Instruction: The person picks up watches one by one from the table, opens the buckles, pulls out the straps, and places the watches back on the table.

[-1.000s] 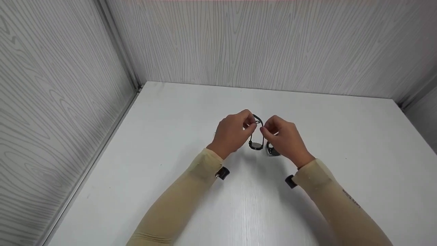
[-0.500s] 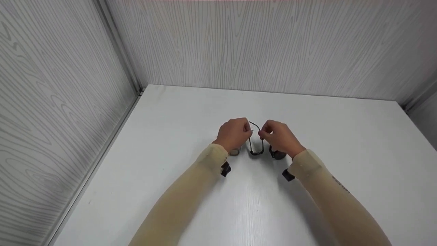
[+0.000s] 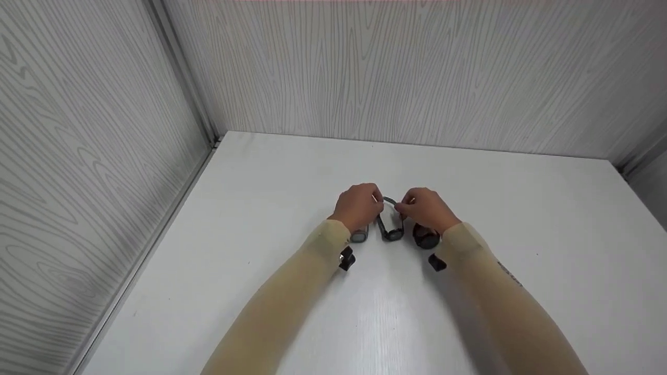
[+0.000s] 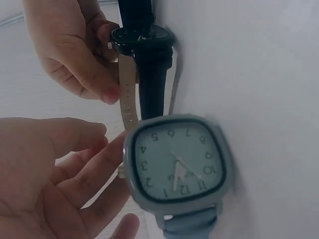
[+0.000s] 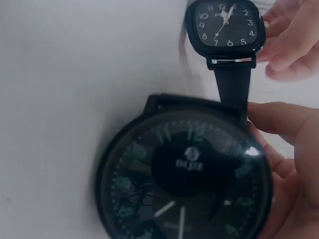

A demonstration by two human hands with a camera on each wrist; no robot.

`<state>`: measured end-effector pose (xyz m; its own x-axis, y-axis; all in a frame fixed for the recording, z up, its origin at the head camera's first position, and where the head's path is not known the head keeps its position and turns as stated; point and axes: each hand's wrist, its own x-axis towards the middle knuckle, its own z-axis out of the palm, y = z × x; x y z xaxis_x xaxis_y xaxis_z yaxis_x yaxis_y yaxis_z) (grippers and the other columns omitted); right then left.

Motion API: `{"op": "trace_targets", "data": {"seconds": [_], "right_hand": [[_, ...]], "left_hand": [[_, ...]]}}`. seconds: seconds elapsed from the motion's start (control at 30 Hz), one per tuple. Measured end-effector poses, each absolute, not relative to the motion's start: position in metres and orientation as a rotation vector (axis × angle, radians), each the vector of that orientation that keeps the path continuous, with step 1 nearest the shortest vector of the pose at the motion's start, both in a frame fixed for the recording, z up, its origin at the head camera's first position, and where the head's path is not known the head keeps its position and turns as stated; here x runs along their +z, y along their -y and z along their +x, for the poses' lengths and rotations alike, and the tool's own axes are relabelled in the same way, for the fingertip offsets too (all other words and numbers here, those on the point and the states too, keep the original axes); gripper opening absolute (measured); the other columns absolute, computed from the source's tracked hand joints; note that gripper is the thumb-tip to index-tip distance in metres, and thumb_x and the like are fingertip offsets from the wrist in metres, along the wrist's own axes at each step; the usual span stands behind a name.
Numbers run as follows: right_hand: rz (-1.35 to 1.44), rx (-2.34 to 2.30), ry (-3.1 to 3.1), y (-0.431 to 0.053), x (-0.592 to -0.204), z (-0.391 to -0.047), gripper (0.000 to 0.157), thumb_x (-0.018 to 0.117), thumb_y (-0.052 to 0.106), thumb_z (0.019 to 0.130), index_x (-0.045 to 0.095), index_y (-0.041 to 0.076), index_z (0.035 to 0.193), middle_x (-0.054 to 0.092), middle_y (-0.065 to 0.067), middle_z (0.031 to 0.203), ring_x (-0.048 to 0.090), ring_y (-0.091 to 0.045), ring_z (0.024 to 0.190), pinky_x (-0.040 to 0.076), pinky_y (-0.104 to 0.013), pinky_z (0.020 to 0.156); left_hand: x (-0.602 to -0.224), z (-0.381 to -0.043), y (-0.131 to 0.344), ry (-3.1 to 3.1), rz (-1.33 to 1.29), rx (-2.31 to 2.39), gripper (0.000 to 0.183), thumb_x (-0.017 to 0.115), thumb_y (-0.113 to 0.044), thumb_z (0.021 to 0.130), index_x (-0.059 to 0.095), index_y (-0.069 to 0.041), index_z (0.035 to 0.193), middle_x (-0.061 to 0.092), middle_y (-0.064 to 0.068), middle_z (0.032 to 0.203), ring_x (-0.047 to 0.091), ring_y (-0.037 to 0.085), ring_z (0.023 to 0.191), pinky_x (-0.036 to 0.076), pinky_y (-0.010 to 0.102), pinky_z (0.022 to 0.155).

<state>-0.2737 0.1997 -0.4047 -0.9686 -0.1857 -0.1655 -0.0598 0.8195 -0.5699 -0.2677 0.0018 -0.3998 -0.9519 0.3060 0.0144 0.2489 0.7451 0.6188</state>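
Observation:
A black wristwatch [image 3: 394, 235] with a squarish dial stands at the middle, its strap looped up behind the case. My left hand [image 3: 358, 205] holds the strap [image 4: 128, 99] from the left; in the left wrist view its fingertips are partly hidden behind a grey-green square watch [image 4: 177, 164]. From the other side my right hand [image 3: 427, 208] pinches the strap between thumb and fingers. The strap's pale inner face with a row of holes shows between the hands. A round black watch [image 5: 184, 174] sits right of the middle one, close below my right hand.
All three watches are lined up on a white table [image 3: 292, 177]. A pale wood-grain panel [image 3: 391, 73] rises behind it, and another panel [image 3: 78, 172] stands along the left edge. Dark camera mounts [image 3: 437, 262] hang by both wrists.
Both hands have come down and slightly nearer with the middle watch, whose case now sits between the other two. The left watch, hidden earlier, has come into view.

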Motion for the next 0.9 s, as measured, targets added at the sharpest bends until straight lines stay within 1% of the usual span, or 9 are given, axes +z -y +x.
{"op": "trace_targets", "data": {"seconds": [0.1, 0.17, 0.3, 0.4, 0.53, 0.63, 0.77, 0.9], "right_hand": [[-0.252, -0.832, -2.8, -0.209, -0.395, -0.271, 0.032, 0.059, 0.034, 0.105, 0.071, 0.004, 0.11, 0.077, -0.009, 0.099, 0.065, -0.025, 0.09, 0.05, -0.04, 0.08], [-0.31, -0.849, -2.822, -0.216, -0.385, -0.266, 0.034, 0.058, 0.035, 0.106, 0.07, 0.003, 0.112, 0.077, -0.011, 0.101, 0.066, -0.027, 0.091, 0.051, -0.041, 0.081], [-0.428, -0.95, -2.91, -0.233, -0.364, -0.245, 0.028, 0.057, 0.031, 0.107, 0.07, 0.006, 0.11, 0.076, -0.011, 0.1, 0.066, -0.027, 0.085, 0.052, -0.039, 0.076], [-0.486, -1.038, -2.991, -0.243, -0.352, -0.221, 0.021, 0.057, 0.028, 0.107, 0.07, 0.011, 0.106, 0.076, -0.005, 0.095, 0.065, -0.023, 0.078, 0.052, -0.035, 0.072], [-0.529, -1.132, -3.095, -0.251, -0.345, -0.193, 0.014, 0.06, 0.023, 0.106, 0.071, 0.014, 0.101, 0.074, 0.002, 0.088, 0.062, -0.018, 0.071, 0.049, -0.028, 0.065], [-0.571, -1.122, -3.175, -0.253, -0.344, -0.181, 0.011, 0.062, 0.019, 0.104, 0.071, 0.015, 0.1, 0.071, 0.005, 0.085, 0.059, -0.016, 0.067, 0.045, -0.025, 0.061], [-0.591, -1.042, -3.226, -0.25, -0.346, -0.175, 0.009, 0.064, 0.017, 0.103, 0.072, 0.014, 0.102, 0.069, 0.005, 0.084, 0.057, -0.016, 0.068, 0.045, -0.027, 0.06], [-0.541, -0.89, -3.205, -0.25, -0.352, -0.175, 0.012, 0.063, 0.017, 0.103, 0.073, 0.013, 0.107, 0.07, 0.003, 0.087, 0.059, -0.017, 0.074, 0.047, -0.033, 0.064]], "left_hand": [[-0.396, -0.267, 0.002, -2.825, 0.511, 1.049, 0.016, 0.063, -0.022, 0.102, 0.07, -0.013, 0.114, 0.072, -0.001, 0.106, 0.066, 0.013, 0.092, 0.054, 0.033, 0.085], [-0.39, -0.264, 0.007, -2.81, 0.543, 1.092, 0.018, 0.062, -0.023, 0.103, 0.069, -0.013, 0.116, 0.072, -0.001, 0.11, 0.066, 0.013, 0.098, 0.054, 0.033, 0.088], [-0.372, -0.248, 0.023, -2.834, 0.6, 1.184, 0.021, 0.06, -0.025, 0.105, 0.068, -0.016, 0.122, 0.071, -0.001, 0.118, 0.065, 0.015, 0.112, 0.052, 0.037, 0.095], [-0.358, -0.232, 0.037, -2.891, 0.64, 1.242, 0.022, 0.06, -0.027, 0.105, 0.066, -0.018, 0.124, 0.072, -0.002, 0.119, 0.065, 0.015, 0.116, 0.051, 0.038, 0.097], [-0.345, -0.215, 0.055, -2.977, 0.716, 1.282, 0.023, 0.061, -0.025, 0.104, 0.066, -0.016, 0.124, 0.073, -0.004, 0.115, 0.066, 0.016, 0.114, 0.051, 0.038, 0.096], [-0.339, -0.21, 0.064, -3.041, 0.792, 1.308, 0.022, 0.061, -0.022, 0.104, 0.067, -0.014, 0.123, 0.074, -0.002, 0.112, 0.068, 0.017, 0.11, 0.051, 0.036, 0.094], [-0.339, -0.208, 0.071, -3.066, 0.855, 1.3, 0.023, 0.063, -0.02, 0.103, 0.067, -0.013, 0.124, 0.074, -0.001, 0.11, 0.069, 0.017, 0.106, 0.053, 0.034, 0.093], [-0.344, -0.208, 0.073, -3.034, 0.813, 1.195, 0.026, 0.064, -0.022, 0.103, 0.065, -0.014, 0.127, 0.074, -0.002, 0.111, 0.068, 0.016, 0.108, 0.053, 0.036, 0.091]]}}
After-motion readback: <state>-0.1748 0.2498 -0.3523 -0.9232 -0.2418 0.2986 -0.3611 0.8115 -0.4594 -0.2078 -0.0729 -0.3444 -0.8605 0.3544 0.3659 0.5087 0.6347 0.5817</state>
